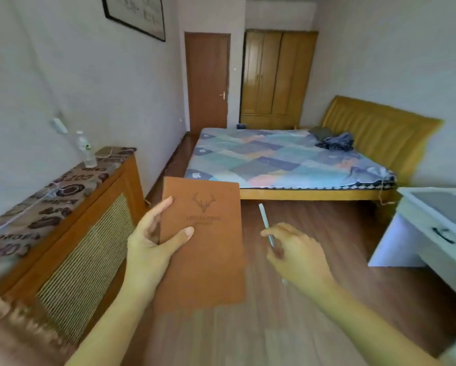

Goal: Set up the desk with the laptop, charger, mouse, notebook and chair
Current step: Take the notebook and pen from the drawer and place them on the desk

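I am logging lettering only. The tan leather-look notebook is showing a stamped antler emblem above a line of capitals too blurred to read. The brown-printed cloth covering the wooden cabinet is carrying upside-down words, apparently "COFFEE".

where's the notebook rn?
In the left hand, the brown notebook is held up over the floor at centre frame, between the cabinet and the pen.
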Action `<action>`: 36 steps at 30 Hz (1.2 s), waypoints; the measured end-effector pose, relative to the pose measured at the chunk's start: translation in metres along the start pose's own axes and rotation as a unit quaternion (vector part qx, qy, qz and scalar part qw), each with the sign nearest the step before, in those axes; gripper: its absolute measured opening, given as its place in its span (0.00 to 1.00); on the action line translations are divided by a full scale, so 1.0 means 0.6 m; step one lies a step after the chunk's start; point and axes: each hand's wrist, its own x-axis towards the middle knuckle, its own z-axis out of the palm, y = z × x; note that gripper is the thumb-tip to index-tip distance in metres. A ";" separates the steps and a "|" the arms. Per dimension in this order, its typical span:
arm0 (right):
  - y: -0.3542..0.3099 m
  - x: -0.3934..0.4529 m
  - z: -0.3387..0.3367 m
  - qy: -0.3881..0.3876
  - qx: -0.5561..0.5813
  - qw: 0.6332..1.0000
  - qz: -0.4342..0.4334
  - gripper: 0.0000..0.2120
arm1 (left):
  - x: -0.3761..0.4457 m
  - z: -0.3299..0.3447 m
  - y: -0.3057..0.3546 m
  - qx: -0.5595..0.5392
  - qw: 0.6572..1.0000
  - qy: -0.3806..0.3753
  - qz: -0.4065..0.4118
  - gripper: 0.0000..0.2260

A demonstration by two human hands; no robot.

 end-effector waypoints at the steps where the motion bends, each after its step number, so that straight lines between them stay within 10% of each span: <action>1: 0.021 0.008 -0.002 0.009 -0.005 1.000 0.018 0.14 | 0.023 0.023 -0.015 -0.008 1.000 -0.017 -0.003 0.29; 36: 0.863 0.433 -0.069 0.154 -0.156 0.896 0.387 0.13 | 0.600 1.058 -0.438 -0.142 0.895 -0.410 -0.104 0.27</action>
